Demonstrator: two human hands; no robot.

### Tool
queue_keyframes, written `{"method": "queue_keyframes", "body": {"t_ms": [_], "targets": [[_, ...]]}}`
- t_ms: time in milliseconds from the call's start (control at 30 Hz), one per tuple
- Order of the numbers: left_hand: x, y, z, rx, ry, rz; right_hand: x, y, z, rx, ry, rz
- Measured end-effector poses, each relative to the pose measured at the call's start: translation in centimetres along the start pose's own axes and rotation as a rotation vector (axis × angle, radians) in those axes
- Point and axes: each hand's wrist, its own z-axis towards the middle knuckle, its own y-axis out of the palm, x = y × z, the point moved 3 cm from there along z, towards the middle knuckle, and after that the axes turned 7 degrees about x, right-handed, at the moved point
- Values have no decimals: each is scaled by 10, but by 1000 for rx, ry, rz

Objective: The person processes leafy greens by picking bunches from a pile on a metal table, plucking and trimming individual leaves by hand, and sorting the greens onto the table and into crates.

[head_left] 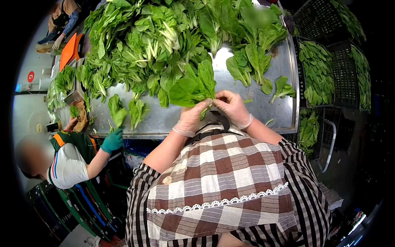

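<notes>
In the head view, a bunch of leafy greens (195, 86) is held upright just past the table's near edge, its leaves fanning away from me. My left hand (191, 118), in a thin clear glove, is closed around the lower stems. On the other side, my right hand (233, 109), gloved the same way, has its fingertips pinched at the stem base, close against the left fingertips. A large heap of the same greens (140, 49) covers the far side of the metal table (275, 111). A small loose bunch (282, 89) lies to the right of my right hand.
At my left, a co-worker's green-gloved hand (112, 140) holds another bunch (119, 116). Black crates (301, 74) of packed greens stand at the right, beyond the table's edge. An orange-topped device (70, 51) is at far left; another person's hand (58, 42) shows behind it.
</notes>
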Motion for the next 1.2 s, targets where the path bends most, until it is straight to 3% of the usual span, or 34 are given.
{"method": "queue_keyframes", "body": {"t_ms": [100,600,700,900,1000,1200], "targets": [[0,-1,1,22,-16,-7,-2,3,0,31,-29,-118],[-3,-4,7,31,-59,-37,1,3,3,87,-10,-124],[-3,-2,7,17,-90,4,-4,4,2,101,-115,-279],[-7,-6,8,-25,-178,-46,-4,3,3,4,-76,-154],[-11,-11,11,-62,-203,-128,4,2,6,-47,96,164],[-11,-11,12,-61,-238,-185,-5,2,3,50,52,119]]}}
